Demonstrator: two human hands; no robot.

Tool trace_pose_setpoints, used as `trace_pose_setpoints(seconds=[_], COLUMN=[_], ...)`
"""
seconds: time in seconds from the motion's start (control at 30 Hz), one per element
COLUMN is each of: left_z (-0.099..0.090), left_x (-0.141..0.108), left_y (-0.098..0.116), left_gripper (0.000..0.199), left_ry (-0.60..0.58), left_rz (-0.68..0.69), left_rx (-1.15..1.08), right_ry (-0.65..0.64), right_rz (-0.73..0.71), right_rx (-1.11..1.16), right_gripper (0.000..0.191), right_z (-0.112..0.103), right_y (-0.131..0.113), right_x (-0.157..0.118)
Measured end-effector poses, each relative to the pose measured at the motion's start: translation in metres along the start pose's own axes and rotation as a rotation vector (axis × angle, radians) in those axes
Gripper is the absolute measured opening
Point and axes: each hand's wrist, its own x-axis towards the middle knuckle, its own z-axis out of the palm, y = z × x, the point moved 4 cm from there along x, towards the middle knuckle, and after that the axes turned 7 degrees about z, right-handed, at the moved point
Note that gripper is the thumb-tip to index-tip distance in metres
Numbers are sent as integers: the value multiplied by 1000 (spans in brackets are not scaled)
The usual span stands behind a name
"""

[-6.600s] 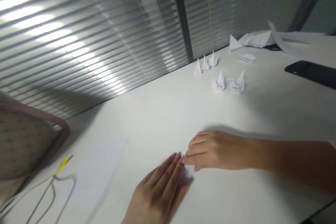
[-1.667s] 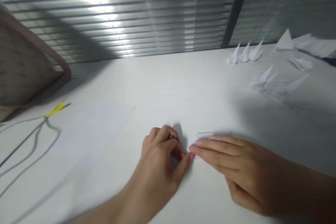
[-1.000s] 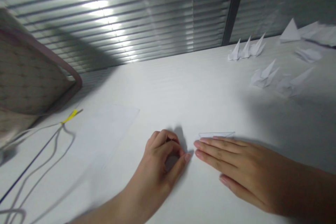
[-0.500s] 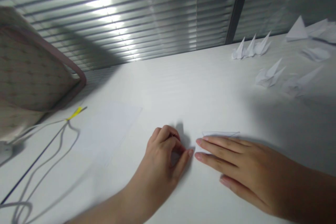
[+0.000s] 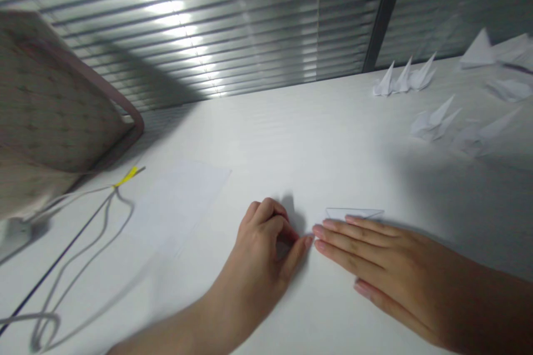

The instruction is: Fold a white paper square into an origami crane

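On the white table, my left hand (image 5: 262,255) rests with its fingers curled in, and a bit of white shows inside the curl. What it grips, if anything, I cannot tell. My right hand (image 5: 395,260) lies flat, palm down, with its fingertips on the near edge of a folded white paper triangle (image 5: 353,213). The paper lies flat on the tabletop between the hands, partly covered by the right fingers. The fingertips of the two hands nearly touch.
Several folded paper figures (image 5: 435,122) with pointed tips stand at the far right, near loose paper (image 5: 510,89). A blank white sheet (image 5: 175,205) lies to the left, beside a thin cable (image 5: 83,272) with a yellow tag. A fabric chair back (image 5: 50,94) intrudes at left; window blinds (image 5: 187,22) line the far edge.
The view has drifted slightly, so everything sits a little further right. Both hands keep nearly the same pose, and the right fingertips stay on the folded paper.
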Motion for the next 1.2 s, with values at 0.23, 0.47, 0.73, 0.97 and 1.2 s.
trace_pose_setpoints(seconds=[0.23,0.47,0.73,0.97,1.2], left_z=[-2,-3,-3,-1,1], left_x=[-3,-6,-6,-12,-11], left_y=[-7,-9,-11,-11,-12], left_gripper=[20,20,20,17,16], left_ry=[75,70,37,-13,-29], left_rz=[-58,-52,-19,-6,-18], left_rx=[-10,2,46,63,93], right_ry=[-92,-95,-99,-128,-127], right_rz=[43,68,99,61,73], right_rx=[2,21,33,-14,-17], right_gripper=[50,49,49,52,51], right_z=[2,2,3,4,4], right_y=[2,2,3,1,0], right_x=[0,0,2,2,2])
